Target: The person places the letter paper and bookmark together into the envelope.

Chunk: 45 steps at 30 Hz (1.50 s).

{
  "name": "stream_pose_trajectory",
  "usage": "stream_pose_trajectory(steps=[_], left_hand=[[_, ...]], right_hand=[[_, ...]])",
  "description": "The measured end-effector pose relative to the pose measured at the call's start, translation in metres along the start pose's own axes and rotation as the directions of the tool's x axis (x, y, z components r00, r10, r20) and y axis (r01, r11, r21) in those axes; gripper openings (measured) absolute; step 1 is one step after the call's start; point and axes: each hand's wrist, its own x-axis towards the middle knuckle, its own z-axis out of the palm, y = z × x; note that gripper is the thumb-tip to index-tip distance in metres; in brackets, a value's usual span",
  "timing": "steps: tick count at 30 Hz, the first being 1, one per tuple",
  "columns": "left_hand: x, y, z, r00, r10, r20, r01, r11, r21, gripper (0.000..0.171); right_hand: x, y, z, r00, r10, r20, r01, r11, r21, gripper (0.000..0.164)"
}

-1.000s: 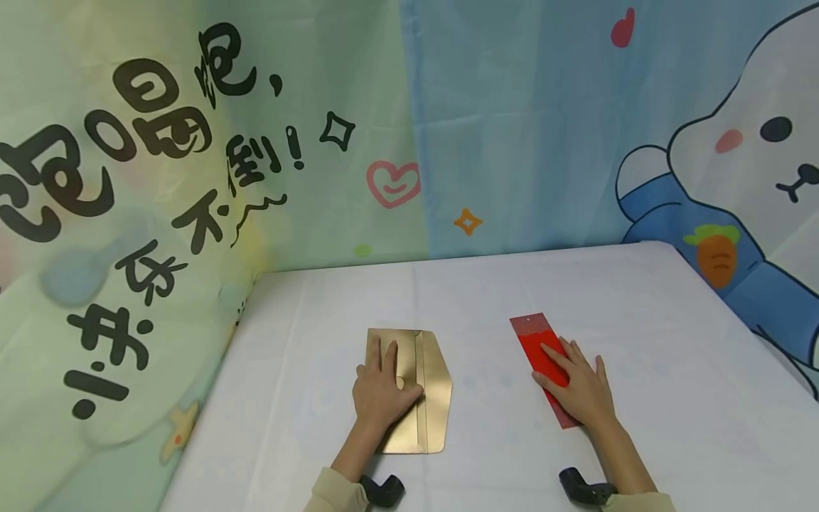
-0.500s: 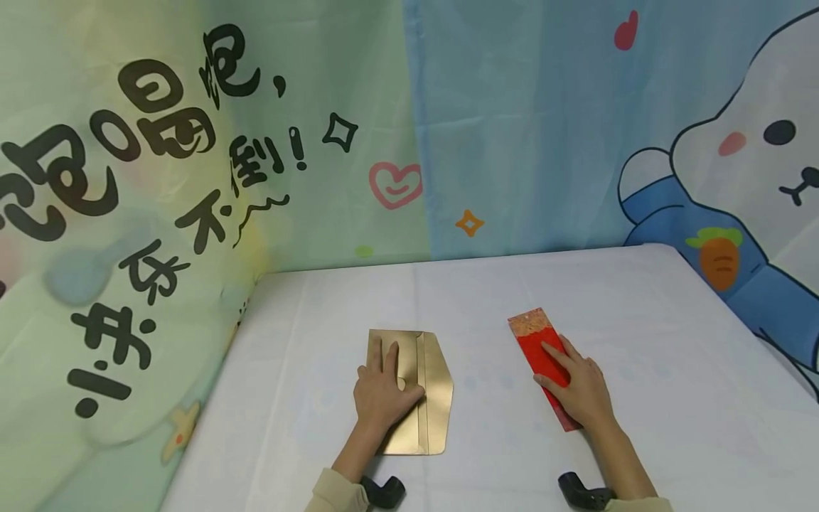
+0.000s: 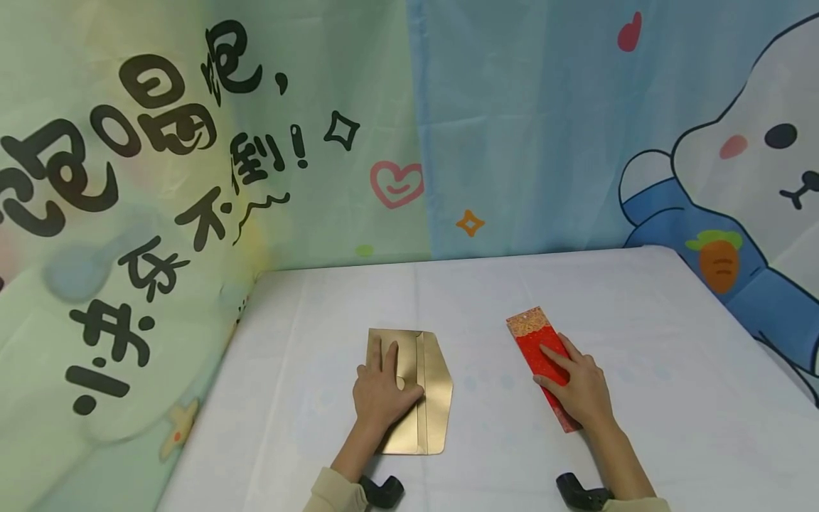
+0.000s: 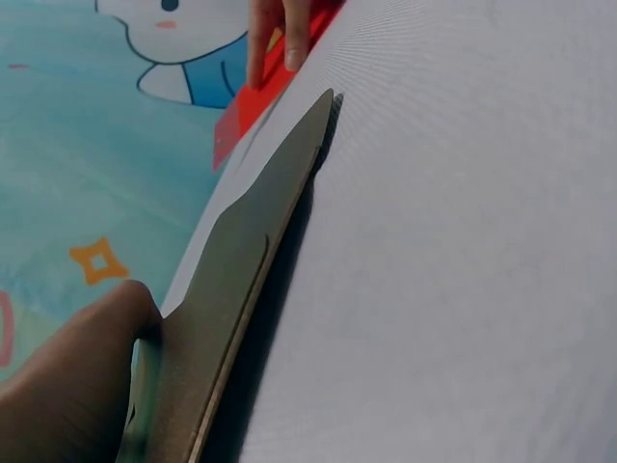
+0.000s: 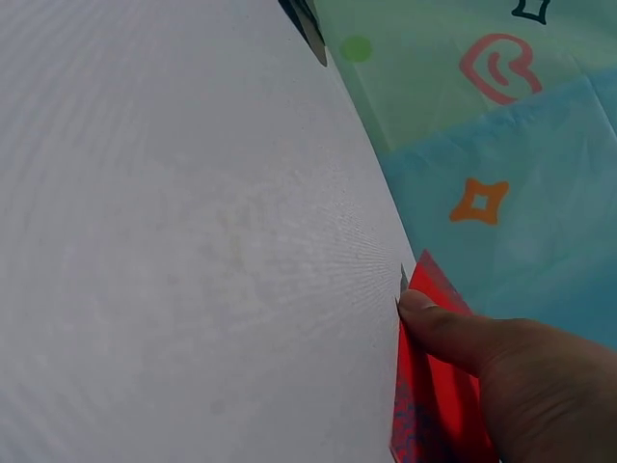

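On my head view, the left hand (image 3: 384, 391) rests, fingers outstretched, on the gold envelope (image 3: 438, 398) on the counter (image 3: 489, 441). I see the right hand (image 3: 584, 391) grasping the slanted red envelope (image 3: 532, 348), well apart.

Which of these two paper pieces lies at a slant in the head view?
The red packet under the right hand: it runs diagonally, while the wider gold envelope under the left hand lies almost square to the picture.
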Motion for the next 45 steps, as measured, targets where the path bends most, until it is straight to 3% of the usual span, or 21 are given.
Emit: stream_pose_trajectory(steps=[7, 13, 16, 20, 24, 27, 31, 36, 38, 45], left_hand=[[0.000, 0.000, -0.002, 1.000, 0.000, 0.006, 0.000, 1.000, -0.002, 0.089], [0.000, -0.001, -0.003, 1.000, 0.008, 0.004, -0.008, 1.000, 0.008, 0.090], [0.000, -0.001, -0.005, 1.000, 0.008, 0.003, -0.008, 1.000, 0.021, 0.091], [0.001, -0.001, -0.006, 1.000, 0.013, -0.004, -0.013, 1.000, 0.007, 0.091], [0.002, 0.000, -0.006, 1.000, 0.019, -0.021, -0.020, 1.000, -0.017, 0.089], [0.003, -0.001, -0.004, 0.999, 0.019, -0.031, -0.020, 1.000, -0.017, 0.088], [0.002, -0.002, -0.001, 0.999, 0.022, -0.025, -0.022, 1.000, -0.005, 0.087], [0.001, -0.001, 0.001, 1.000, 0.021, -0.011, -0.021, 1.000, 0.001, 0.085], [0.001, -0.001, 0.001, 1.000, 0.020, -0.006, -0.020, 1.000, 0.005, 0.084], [0.001, -0.001, 0.000, 1.000, 0.029, -0.003, -0.029, 0.999, 0.022, 0.085]], right_hand=[[-0.001, 0.000, -0.002, 0.999, 0.039, 0.002, -0.039, 0.998, 0.059, 0.058], [0.004, -0.010, -0.016, 0.982, 0.158, 0.101, -0.176, 0.964, 0.199, 0.044], [0.009, -0.024, -0.021, 0.969, 0.179, 0.170, -0.221, 0.937, 0.271, 0.041], [0.014, -0.050, -0.022, 0.947, 0.112, 0.300, -0.239, 0.872, 0.428, 0.041], [0.014, -0.079, -0.011, 0.894, 0.072, 0.442, -0.330, 0.773, 0.541, 0.043], [0.012, -0.096, 0.002, 0.866, 0.052, 0.497, -0.372, 0.731, 0.572, 0.045], [0.008, -0.109, 0.020, 0.870, -0.035, 0.492, -0.318, 0.723, 0.613, 0.047], [0.005, -0.115, 0.036, 0.856, -0.102, 0.506, -0.308, 0.686, 0.659, 0.049], [0.006, -0.117, 0.040, 0.858, -0.089, 0.506, -0.309, 0.698, 0.646, 0.048], [0.009, -0.124, 0.047, 0.894, -0.020, 0.448, -0.254, 0.801, 0.542, 0.040]])
